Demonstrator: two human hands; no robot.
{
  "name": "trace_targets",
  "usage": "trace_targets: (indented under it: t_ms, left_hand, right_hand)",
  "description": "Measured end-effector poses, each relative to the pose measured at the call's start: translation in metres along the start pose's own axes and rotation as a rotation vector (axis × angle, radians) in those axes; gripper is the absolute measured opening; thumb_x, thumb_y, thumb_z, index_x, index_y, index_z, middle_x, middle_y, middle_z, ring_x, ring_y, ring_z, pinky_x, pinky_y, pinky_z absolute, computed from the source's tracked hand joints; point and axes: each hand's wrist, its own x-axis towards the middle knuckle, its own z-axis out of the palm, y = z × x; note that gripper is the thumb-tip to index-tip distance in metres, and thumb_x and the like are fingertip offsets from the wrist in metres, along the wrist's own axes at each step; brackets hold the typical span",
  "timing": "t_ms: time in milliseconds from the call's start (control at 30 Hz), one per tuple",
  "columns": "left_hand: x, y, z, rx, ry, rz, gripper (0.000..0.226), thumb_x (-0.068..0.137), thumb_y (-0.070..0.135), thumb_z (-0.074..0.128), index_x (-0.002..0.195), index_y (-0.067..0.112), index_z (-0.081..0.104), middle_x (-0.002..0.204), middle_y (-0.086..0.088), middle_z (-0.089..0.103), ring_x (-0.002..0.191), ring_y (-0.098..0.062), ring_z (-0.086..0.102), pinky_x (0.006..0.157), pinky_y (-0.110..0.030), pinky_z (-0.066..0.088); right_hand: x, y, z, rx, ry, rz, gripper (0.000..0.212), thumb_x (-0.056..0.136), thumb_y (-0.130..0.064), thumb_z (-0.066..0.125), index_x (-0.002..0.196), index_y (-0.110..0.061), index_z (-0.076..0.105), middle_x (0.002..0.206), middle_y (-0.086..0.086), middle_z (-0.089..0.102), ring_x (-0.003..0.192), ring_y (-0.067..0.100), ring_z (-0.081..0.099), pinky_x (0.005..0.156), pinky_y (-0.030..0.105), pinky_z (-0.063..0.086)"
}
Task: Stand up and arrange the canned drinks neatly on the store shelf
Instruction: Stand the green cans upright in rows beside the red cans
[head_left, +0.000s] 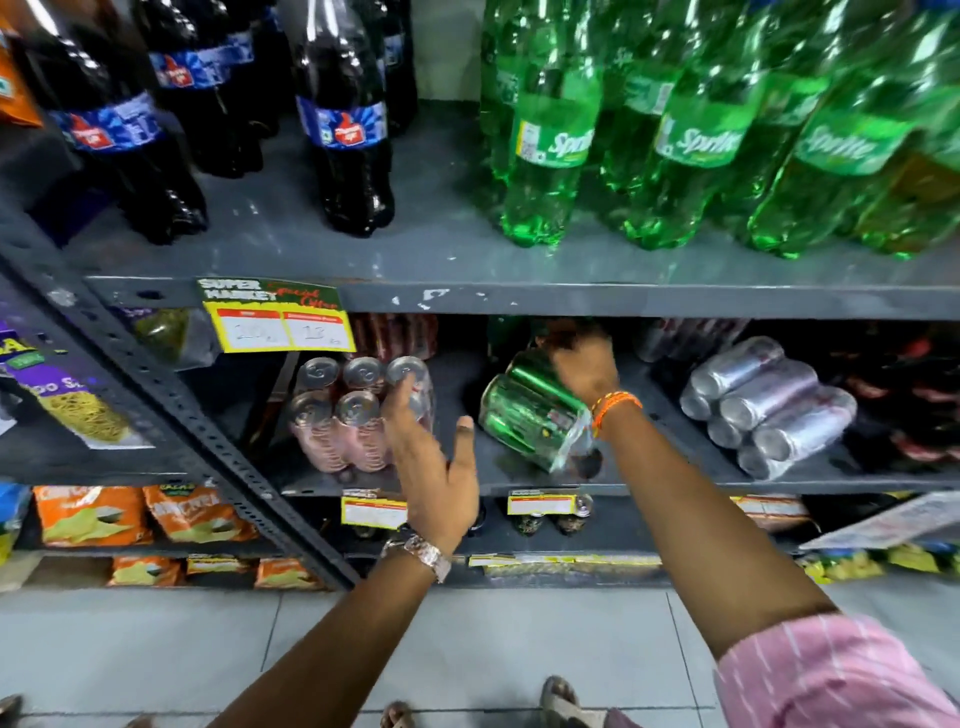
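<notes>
A shrink-wrapped pack of green cans (530, 410) lies tilted on its side in the middle of the grey can shelf (519, 486). My right hand (584, 366) grips its upper end from above. A pack of red cans (353, 415) stands upright to the left. My left hand (434, 467) is spread open beside that pack, its fingertips at the pack's right edge. A pack of silver cans (763, 405) lies on its side to the right. More red cans stand in the dark at the back.
Dark cola bottles (343, 130) and green Sprite bottles (550, 140) stand on the shelf above. A yellow price tag (280, 325) hangs from that shelf's edge. Snack bags (93, 514) fill the lower left shelves. A slanted steel upright (171, 405) crosses at left. Tiled floor lies below.
</notes>
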Motion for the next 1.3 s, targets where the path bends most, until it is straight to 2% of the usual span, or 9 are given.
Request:
trace_targets:
  t_ms: [267,400,433,500,567,667,867,1033,1300]
  left_hand:
    - [0.007,-0.004,0.097,-0.288,-0.174,-0.918,0.031,0.085,0.023,0.068,0.107,0.011,0.05,0.128,-0.025,0.059,0.094,-0.024,0.058,0.087,-0.036,0.049]
    - [0.02,-0.017,0.114,-0.429,-0.14,-1.028,0.049,0.084,0.022,0.069,0.12,-0.009,0.057,0.088,-0.045,0.057,0.052,-0.021,0.034,0.044,-0.021,0.026]
    - [0.021,-0.02,0.117,-0.473,-0.136,-1.065,0.044,0.086,0.022,0.068,0.12,-0.003,0.057,0.066,-0.031,0.053,0.05,-0.02,0.036,0.04,-0.017,0.026]
    - [0.024,-0.025,0.121,-0.541,-0.103,-1.137,0.048,0.085,0.027,0.071,0.124,0.005,0.054,0.084,-0.003,0.063,0.07,-0.02,0.059,0.043,-0.016,0.035]
    - [0.025,-0.028,0.123,-0.519,-0.086,-1.124,0.056,0.08,0.029,0.077,0.126,0.003,0.056,0.107,-0.002,0.067,0.093,-0.024,0.068,0.045,-0.019,0.04]
    - [0.027,-0.03,0.12,-0.443,-0.107,-1.077,0.056,0.068,0.026,0.086,0.112,-0.001,0.064,0.08,-0.01,0.065,0.061,-0.02,0.056,0.041,-0.02,0.045]
    - [0.034,-0.026,0.114,-0.29,-0.124,-0.882,0.035,0.066,0.019,0.088,0.062,0.012,0.053,0.061,-0.002,0.059,0.045,-0.014,0.051,0.044,-0.023,0.037]
    - [0.04,-0.017,0.114,-0.155,-0.153,-0.627,0.053,0.056,0.011,0.091,0.104,0.003,0.069,0.1,-0.008,0.075,0.091,-0.022,0.073,0.084,-0.04,0.061]
    - [0.006,-0.036,0.103,0.054,-0.248,-0.425,0.085,0.044,0.05,0.083,0.12,0.021,0.057,0.115,-0.001,0.071,0.1,-0.019,0.07,0.082,-0.043,0.061]
  right_hand:
    - [0.04,0.029,-0.031,-0.445,-0.451,0.02,0.042,0.096,-0.039,0.054,0.114,-0.002,0.064,0.123,0.023,0.065,0.107,0.029,0.059,0.091,0.036,0.045]
    - [0.048,0.03,-0.032,-0.521,-0.577,0.046,0.07,0.093,-0.057,0.05,0.146,-0.012,0.042,0.154,0.015,0.042,0.14,0.033,0.042,0.115,0.036,0.034]
    - [0.051,0.033,-0.031,-0.505,-0.585,0.069,0.073,0.093,-0.057,0.05,0.148,-0.011,0.037,0.157,0.014,0.037,0.143,0.032,0.039,0.114,0.034,0.032]
    - [0.057,0.039,-0.031,-0.447,-0.595,0.144,0.076,0.093,-0.056,0.052,0.147,-0.005,0.037,0.155,0.016,0.041,0.141,0.032,0.042,0.111,0.03,0.034]
    - [0.053,0.04,-0.035,-0.423,-0.607,0.176,0.07,0.094,-0.053,0.053,0.142,-0.002,0.045,0.147,0.016,0.051,0.134,0.031,0.049,0.104,0.029,0.039]
    - [0.045,0.055,-0.033,-0.27,-0.607,0.186,0.044,0.086,-0.048,0.067,0.116,-0.016,0.064,0.108,0.006,0.07,0.099,0.025,0.065,0.078,0.026,0.049]
    - [0.025,0.068,-0.053,0.05,-0.425,0.261,0.048,0.084,-0.03,0.075,0.125,-0.008,0.062,0.113,-0.003,0.059,0.111,0.016,0.058,0.091,0.023,0.041]
    - [0.016,0.101,-0.059,0.144,-0.281,0.149,0.081,0.055,-0.076,0.076,0.108,-0.015,0.067,0.109,0.003,0.075,0.103,0.022,0.071,0.096,0.043,0.057]
    - [-0.052,0.115,-0.062,0.231,-0.17,0.102,0.052,0.077,-0.029,0.08,0.12,-0.015,0.054,0.112,0.004,0.071,0.103,0.018,0.067,0.093,0.041,0.056]
